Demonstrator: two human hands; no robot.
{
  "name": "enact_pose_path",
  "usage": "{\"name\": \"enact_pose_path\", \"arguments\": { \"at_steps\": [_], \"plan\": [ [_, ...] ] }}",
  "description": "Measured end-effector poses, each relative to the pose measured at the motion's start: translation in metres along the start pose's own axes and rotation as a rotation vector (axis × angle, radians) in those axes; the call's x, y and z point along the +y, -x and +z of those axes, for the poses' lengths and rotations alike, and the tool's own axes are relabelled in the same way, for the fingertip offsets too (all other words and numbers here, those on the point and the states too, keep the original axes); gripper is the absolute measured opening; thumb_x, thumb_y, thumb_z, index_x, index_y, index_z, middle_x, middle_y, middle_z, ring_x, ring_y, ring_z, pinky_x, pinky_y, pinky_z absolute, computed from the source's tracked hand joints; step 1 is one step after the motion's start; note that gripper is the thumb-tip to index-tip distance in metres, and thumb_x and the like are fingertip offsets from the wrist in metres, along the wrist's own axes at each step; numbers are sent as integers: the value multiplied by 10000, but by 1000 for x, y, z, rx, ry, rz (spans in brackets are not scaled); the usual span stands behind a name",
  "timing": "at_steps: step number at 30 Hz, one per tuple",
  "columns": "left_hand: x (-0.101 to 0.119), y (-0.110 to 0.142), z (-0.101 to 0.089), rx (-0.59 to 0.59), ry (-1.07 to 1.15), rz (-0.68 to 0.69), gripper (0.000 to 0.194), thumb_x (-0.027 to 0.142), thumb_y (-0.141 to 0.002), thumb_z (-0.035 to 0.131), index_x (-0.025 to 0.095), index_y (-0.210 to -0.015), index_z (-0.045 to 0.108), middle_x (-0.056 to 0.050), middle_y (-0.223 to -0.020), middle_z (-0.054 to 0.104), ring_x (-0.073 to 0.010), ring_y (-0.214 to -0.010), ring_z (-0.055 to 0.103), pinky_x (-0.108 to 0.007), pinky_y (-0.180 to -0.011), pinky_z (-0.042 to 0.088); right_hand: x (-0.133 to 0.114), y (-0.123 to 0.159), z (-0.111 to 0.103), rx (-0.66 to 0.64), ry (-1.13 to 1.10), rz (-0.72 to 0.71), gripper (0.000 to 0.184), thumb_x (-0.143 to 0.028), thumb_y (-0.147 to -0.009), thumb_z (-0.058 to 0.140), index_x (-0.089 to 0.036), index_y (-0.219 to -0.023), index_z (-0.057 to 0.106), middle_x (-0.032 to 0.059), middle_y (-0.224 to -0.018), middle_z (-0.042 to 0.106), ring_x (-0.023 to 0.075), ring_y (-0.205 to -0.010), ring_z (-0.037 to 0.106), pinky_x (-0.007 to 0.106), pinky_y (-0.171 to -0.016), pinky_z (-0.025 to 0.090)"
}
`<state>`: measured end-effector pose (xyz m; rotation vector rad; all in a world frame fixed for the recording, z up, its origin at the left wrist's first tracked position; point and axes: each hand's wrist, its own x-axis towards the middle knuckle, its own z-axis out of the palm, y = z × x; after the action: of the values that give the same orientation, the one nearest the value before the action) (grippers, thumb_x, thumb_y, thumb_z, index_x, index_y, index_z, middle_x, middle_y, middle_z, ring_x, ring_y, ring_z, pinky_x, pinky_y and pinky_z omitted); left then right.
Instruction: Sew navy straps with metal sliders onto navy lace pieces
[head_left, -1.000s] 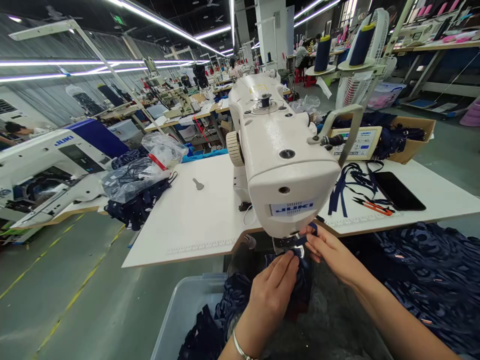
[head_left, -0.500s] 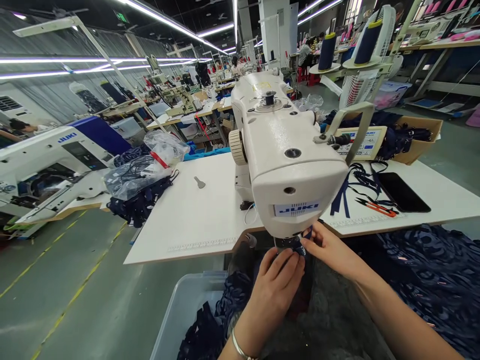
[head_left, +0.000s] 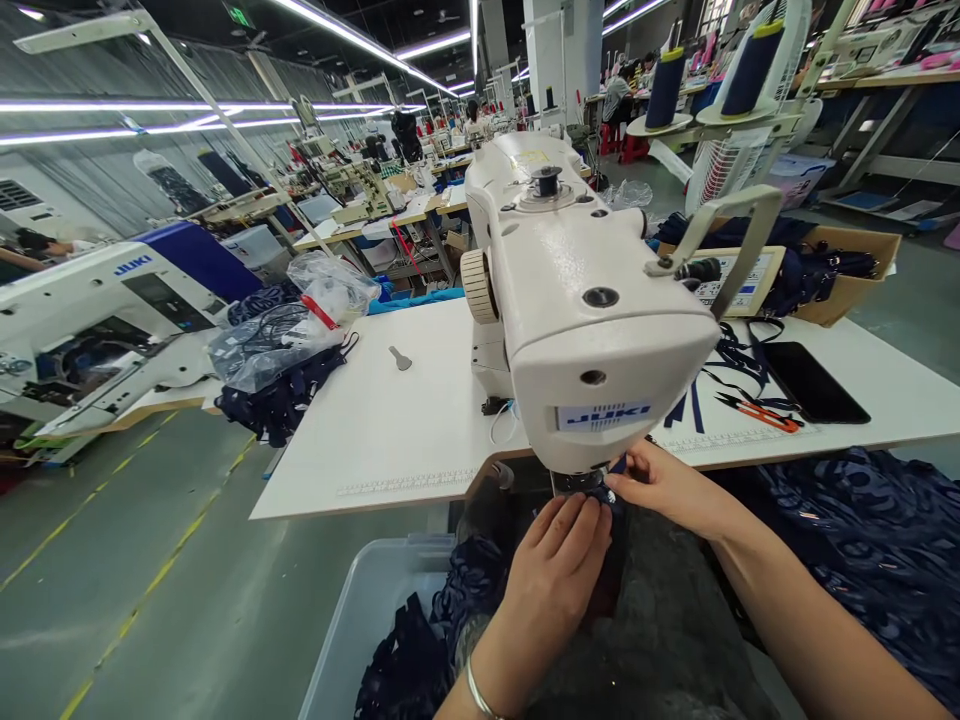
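Observation:
A white sewing machine (head_left: pixel 600 290) stands in front of me, its head hiding much of the needle area. Below it, my left hand (head_left: pixel 562 550) is closed with its fingertips on a small piece of dark blue fabric (head_left: pixel 606 494). My right hand (head_left: pixel 660 485) pinches the same dark blue piece from the right, close to the needle area. The fabric's full shape is hidden by the fingers and the machine head. Dark blue patterned fabric (head_left: pixel 862 560) lies heaped beside my right forearm.
On the white table (head_left: pixel 360 420) lies a small flat metal piece (head_left: pixel 400 358). Orange thread snips (head_left: pixel 765 412), a black phone (head_left: pixel 816 382) and dark straps (head_left: pixel 739 360) rest at the right. A clear plastic bin (head_left: pixel 337 620) with dark fabric stands below left. Thread cones (head_left: pixel 665 88) rise behind.
The view has shifted slightly, so the machine head appears a little farther right. Both hands stay at the needle area with almost the same hold on the fabric.

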<state>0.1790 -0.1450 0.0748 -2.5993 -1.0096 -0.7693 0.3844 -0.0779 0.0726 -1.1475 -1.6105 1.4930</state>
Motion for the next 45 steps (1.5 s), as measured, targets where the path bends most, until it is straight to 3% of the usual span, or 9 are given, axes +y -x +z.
{"name": "enact_pose_path", "arguments": {
  "at_steps": [4, 12, 19, 25, 30, 36, 41, 45],
  "plan": [
    [-4, -2, -6, -36, 19, 51, 345, 105, -983, 404, 96, -1279, 581, -70, -1230, 662, -204, -1190, 578, -362, -1064, 475, 1, 1, 2, 26, 12, 27, 182, -363, -889, 596, -231, -981, 511, -30, -781, 478, 134, -686, 420, 254, -645, 381],
    [-7, 2, -5, -9, -7, 88, 333, 106, -960, 479, 96, -1277, 582, -58, -1231, 667, -199, -1204, 576, -351, -1094, 450, -5, 2, 3, -12, -7, 15, 240, -319, -896, 571, -238, -1116, 517, -12, -863, 533, 151, -761, 485, 260, -679, 391],
    [-3, -1, 1, 18, -22, 32, 325, 152, -942, 550, 112, -1262, 591, -55, -1232, 667, -196, -1191, 587, -345, -1078, 465, -6, 1, 2, 15, 33, 19, 132, -305, -883, 589, -227, -963, 518, -29, -806, 496, 128, -698, 432, 251, -669, 395],
    [-1, -1, 1, -55, 14, -22, 346, 154, -948, 527, 124, -1291, 564, -64, -1258, 642, -209, -1189, 569, -355, -1051, 474, -10, 2, 1, 5, 55, 25, 164, -326, -887, 593, -226, -1001, 530, -23, -821, 526, 131, -712, 468, 253, -676, 422],
    [4, -8, -5, -207, 32, -75, 378, 170, -949, 496, 124, -1323, 528, -79, -1291, 598, -225, -1176, 547, -373, -1028, 466, -6, -4, -4, 30, 82, 13, 211, -365, -876, 592, -214, -1021, 563, -3, -819, 583, 161, -720, 535, 299, -712, 476],
    [20, -19, -3, -147, -153, -124, 335, 243, -965, 500, 92, -1254, 576, -96, -1191, 636, -220, -1095, 589, -330, -932, 498, 1, -27, -7, 220, 234, -109, 269, -350, -846, 576, -197, -1057, 643, 51, -952, 696, 241, -909, 626, 399, -878, 499],
    [33, -26, -5, -161, -327, -167, 361, 276, -968, 505, 67, -1251, 587, -123, -1183, 642, -219, -1077, 602, -320, -929, 500, -12, -35, 0, 168, 332, -230, 343, -275, -839, 545, -191, -1149, 668, 85, -1169, 699, 296, -1168, 580, 419, -939, 501],
    [35, -28, -3, -170, -375, -180, 375, 261, -964, 508, 49, -1265, 578, -134, -1194, 638, -227, -1072, 606, -325, -933, 503, -22, -37, 3, 146, 303, -262, 335, -267, -840, 531, -187, -1136, 667, 99, -1201, 685, 308, -1211, 554, 447, -981, 488]
  ]
}}
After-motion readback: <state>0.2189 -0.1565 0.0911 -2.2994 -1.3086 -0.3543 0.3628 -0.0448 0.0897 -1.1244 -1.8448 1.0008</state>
